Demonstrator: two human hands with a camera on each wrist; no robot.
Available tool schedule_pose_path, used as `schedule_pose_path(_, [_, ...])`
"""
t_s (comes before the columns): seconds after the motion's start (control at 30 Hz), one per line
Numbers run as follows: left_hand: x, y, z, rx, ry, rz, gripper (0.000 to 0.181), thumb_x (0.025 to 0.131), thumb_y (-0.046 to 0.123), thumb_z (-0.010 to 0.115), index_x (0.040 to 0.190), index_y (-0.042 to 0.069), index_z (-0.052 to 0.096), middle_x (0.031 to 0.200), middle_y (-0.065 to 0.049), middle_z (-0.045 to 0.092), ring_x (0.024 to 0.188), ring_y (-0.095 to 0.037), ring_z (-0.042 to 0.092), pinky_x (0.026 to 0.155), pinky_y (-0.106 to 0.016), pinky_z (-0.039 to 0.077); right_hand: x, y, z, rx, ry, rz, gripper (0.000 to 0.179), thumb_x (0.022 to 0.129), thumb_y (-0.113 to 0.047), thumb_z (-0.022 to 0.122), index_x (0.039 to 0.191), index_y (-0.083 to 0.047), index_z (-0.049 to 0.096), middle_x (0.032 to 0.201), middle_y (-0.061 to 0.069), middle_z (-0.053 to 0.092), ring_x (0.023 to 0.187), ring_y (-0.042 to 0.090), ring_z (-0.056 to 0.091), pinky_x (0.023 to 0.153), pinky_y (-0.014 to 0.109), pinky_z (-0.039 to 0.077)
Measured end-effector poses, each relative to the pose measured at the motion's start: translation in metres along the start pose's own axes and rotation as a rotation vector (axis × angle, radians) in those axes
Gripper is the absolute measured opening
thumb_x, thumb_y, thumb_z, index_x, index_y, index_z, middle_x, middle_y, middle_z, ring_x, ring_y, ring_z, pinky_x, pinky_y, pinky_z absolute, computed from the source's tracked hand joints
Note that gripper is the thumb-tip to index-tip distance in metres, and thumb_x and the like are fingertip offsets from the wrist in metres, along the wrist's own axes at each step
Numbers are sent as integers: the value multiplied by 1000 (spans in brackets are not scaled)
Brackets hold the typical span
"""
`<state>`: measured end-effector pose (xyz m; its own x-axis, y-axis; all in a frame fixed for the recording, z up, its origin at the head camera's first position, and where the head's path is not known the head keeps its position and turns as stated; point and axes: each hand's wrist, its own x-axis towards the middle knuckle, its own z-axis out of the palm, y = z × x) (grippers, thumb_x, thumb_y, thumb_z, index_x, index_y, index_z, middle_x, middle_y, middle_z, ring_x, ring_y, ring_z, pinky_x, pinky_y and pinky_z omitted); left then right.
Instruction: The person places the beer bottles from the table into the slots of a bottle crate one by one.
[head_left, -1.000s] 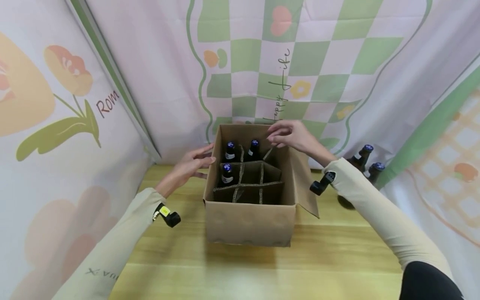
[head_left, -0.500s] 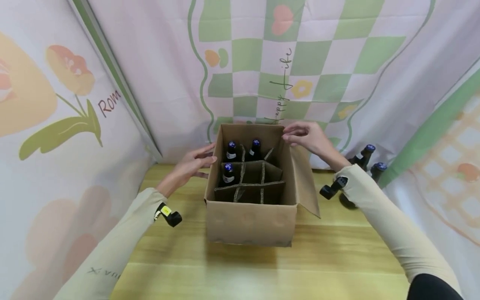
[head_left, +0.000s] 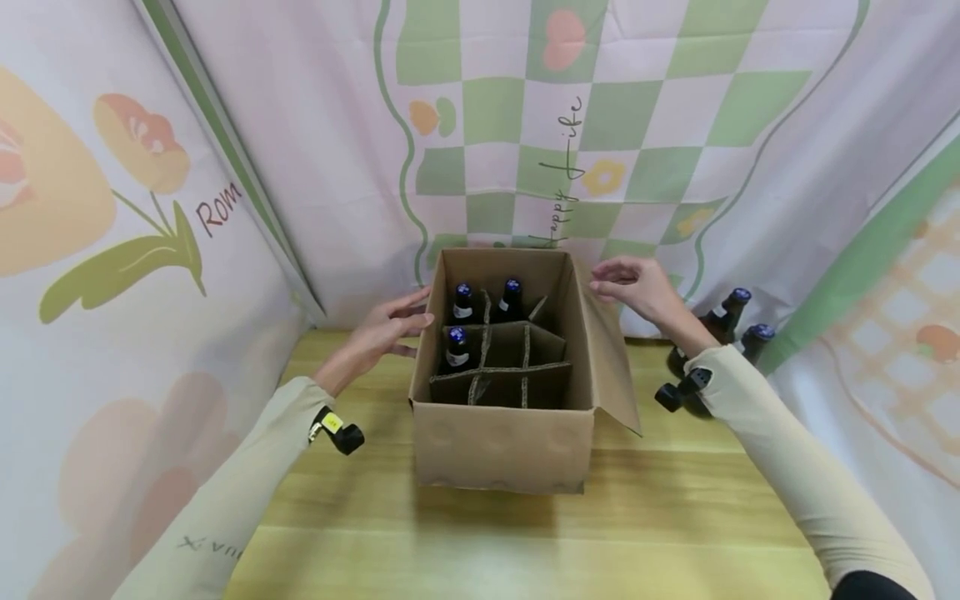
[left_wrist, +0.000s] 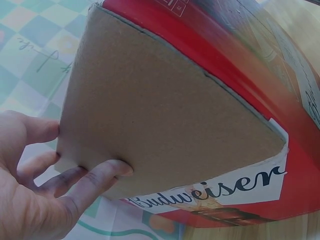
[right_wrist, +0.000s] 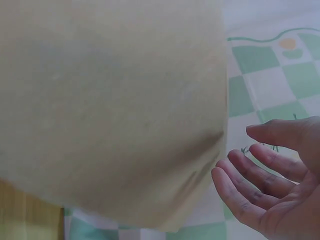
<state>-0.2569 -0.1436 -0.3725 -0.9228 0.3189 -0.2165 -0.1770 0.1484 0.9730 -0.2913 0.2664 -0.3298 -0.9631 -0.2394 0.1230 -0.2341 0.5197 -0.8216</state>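
Note:
A cardboard box (head_left: 502,450) stands open-topped in the middle of the table, split by cardboard dividers (head_left: 486,346). Three dark beer bottles with blue caps sit in it: two in the back row, one bottle (head_left: 457,350) in front at the left. My left hand (head_left: 378,333) rests against the box's left side. In the left wrist view its fingertips (left_wrist: 120,167) touch a brown flap (left_wrist: 150,105) above red Budweiser print. My right hand (head_left: 637,287) hovers beyond the box's right flap (head_left: 611,358), fingers loosely bent, nothing in them. In the right wrist view that hand (right_wrist: 270,185) appears just beside the cardboard.
More dark bottles (head_left: 726,312) with blue caps stand at the back right of the wooden table (head_left: 360,500), partly behind my right forearm. A patterned curtain (head_left: 491,108) closes off the back and both sides.
My right hand has moved right, from over the box's back right corner to outside it, away from the rim. My left hand and the bottles in the box have stayed put.

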Motion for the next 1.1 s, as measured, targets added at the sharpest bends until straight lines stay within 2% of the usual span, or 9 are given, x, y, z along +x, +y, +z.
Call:
schedule_pose_path(0.2, [1,-1,-1,1,-3,-3,67,105,20,63,165,28,34,169,-16,33,145,-41,46,93,-44,63,-6,14,-7,27,27,37,39,100,-6,69,133,14,59,126,31,69,86,1,71,80,18,62])
schedule_pose_path(0.37, [1,-1,-1,6,-10,7,67,105,20,62,165,27,33,169,-16,32,145,-41,46,94,-45,63,-13,26,-18,-10,52,56,40,103,-10,67,135,12,58,126,27,69,85,-4,67,78,14,60])
schedule_pose_path(0.6, [1,-1,-1,-5,-13,4,67,106,20,62,165,27,33,170,-16,31,146,-42,45,95,-45,62,-20,46,-30,-68,106,38,37,103,-8,65,132,14,59,124,32,67,83,-9,64,77,11,58])
schedule_pose_path(0.67, [0,-1,-1,-5,-15,5,67,106,20,62,165,26,32,170,-17,31,146,-42,44,95,-45,62,-23,52,-33,-114,143,38,35,103,-11,67,129,12,62,117,24,72,81,-11,62,75,10,57])
schedule_pose_path(0.73, [0,-1,-1,-5,-16,5,68,106,20,62,166,26,32,170,-17,31,146,-42,44,96,-45,62,-26,56,-37,-150,180,52,35,102,-15,69,126,10,65,109,10,75,81,-13,60,74,7,53])
schedule_pose_path(0.83, [0,-1,0,-3,-15,4,68,106,20,62,166,26,32,170,-17,31,147,-41,44,96,-46,62,-32,64,-43,-180,235,78,34,101,-19,71,123,7,69,98,-12,74,80,-16,59,73,4,49])
schedule_pose_path(0.93, [0,0,1,-1,-12,3,67,106,20,62,166,27,32,170,-17,30,147,-41,44,97,-45,61,-38,72,-48,-173,270,118,33,101,-19,71,123,6,69,92,-23,69,78,-17,58,71,3,49])
schedule_pose_path(1.0, [0,-1,1,1,-9,2,67,106,21,62,165,28,32,170,-16,30,147,-41,45,96,-45,62,-43,77,-51,-188,285,137,32,101,-18,70,121,7,69,94,-14,74,76,-16,58,70,4,50])
schedule_pose_path(1.1, [0,-1,0,3,-1,-5,67,105,21,63,165,29,33,170,-16,32,145,-40,46,95,-45,62,-50,82,-55,-258,257,183,30,101,-14,67,121,9,68,104,12,78,77,-11,57,69,5,48])
